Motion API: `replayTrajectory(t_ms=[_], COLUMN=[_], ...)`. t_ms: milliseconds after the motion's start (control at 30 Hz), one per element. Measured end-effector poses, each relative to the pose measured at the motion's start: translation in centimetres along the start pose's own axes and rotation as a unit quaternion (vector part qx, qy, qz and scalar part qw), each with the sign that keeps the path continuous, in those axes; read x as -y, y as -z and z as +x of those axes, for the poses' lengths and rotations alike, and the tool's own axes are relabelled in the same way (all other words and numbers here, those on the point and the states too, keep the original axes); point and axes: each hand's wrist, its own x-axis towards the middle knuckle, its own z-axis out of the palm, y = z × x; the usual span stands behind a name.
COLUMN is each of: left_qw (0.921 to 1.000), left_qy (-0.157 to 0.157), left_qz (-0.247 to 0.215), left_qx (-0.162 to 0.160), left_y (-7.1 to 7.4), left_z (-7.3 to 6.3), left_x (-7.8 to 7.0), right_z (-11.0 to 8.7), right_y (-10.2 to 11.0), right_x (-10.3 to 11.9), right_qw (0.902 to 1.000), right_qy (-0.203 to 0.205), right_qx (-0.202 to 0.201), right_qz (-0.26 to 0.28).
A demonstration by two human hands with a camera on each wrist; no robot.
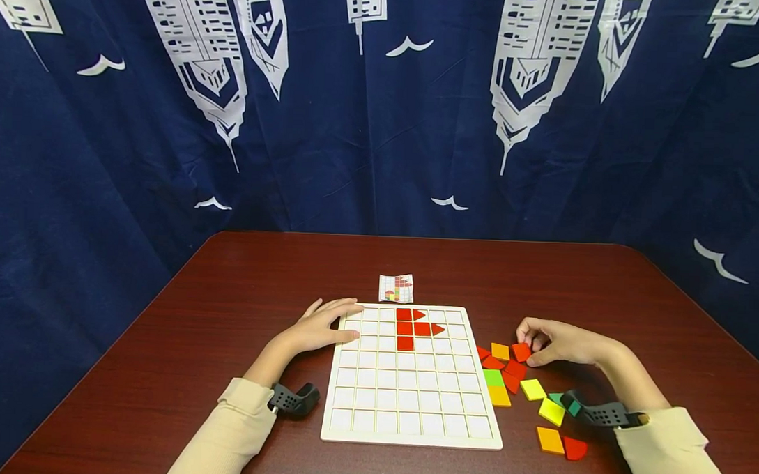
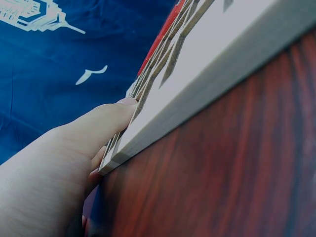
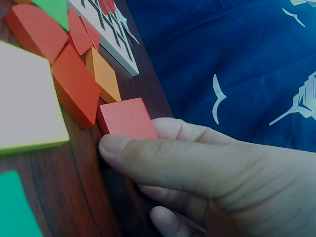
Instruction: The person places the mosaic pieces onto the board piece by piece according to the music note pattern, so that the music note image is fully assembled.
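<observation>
A white gridded board (image 1: 381, 380) lies on the table. Set in its upper cells are several red square tiles (image 1: 404, 343) and two red pointed tiles (image 1: 437, 330). My left hand (image 1: 318, 327) rests at the board's upper left corner, fingers extended; the left wrist view has the thumb (image 2: 106, 123) on the board's top near its edge. To the right of the board, my right hand (image 1: 560, 343) pinches a red square tile (image 3: 127, 118) between thumb and fingers, at the far side of a loose group of tiles.
Loose tiles beside the board include orange (image 1: 499, 351), light green (image 1: 492, 378) and yellow (image 1: 533, 389) ones. An orange tile (image 1: 550, 440) and a red rounded one (image 1: 575, 449) lie nearer the front. Beyond the board is a small printed pattern card (image 1: 396, 288); a dark blue curtain (image 1: 369, 160) hangs behind.
</observation>
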Motion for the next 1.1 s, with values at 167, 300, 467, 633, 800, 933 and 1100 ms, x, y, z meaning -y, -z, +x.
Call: replayTrajectory(t_ms=[167, 300, 467, 633, 800, 933, 1100], left_qw=[1.0, 1.0, 1.0, 1.0, 0.9999, 0.9999, 1.0], left_qy=[0.002, 0.004, 0.007, 0.007, 0.009, 0.008, 0.007], left_qz=[0.001, 0.0, 0.003, 0.003, 0.007, 0.007, 0.006], left_qx=[0.0, -0.001, 0.002, 0.003, 0.003, 0.003, 0.003], left_y=[-0.1, -0.1, -0.1, 0.0, 0.0, 0.0, -0.1], left_z=[0.0, 0.0, 0.0, 0.1, 0.1, 0.1, 0.1], left_x=[0.1, 0.1, 0.1, 0.1, 0.2, 0.2, 0.1], right_z=[0.0, 0.1, 0.0, 0.0, 0.4, 1.1, 2.3], right_y=[0.0, 0.0, 0.1, 0.2, 0.3, -0.3, -1.4], right_x=[0.0, 0.1, 0.2, 0.9, 1.8, 2.5, 3.8], right_qw=[0.9992, 0.9987, 0.9989, 0.9983, 0.9983, 0.9966, 0.9936], right_qy=[0.017, 0.018, -0.007, -0.033, -0.024, -0.022, -0.017], right_qx=[0.015, 0.02, 0.015, 0.0, -0.01, -0.013, -0.034], right_qz=[0.033, 0.043, 0.043, 0.049, 0.053, 0.078, 0.106])
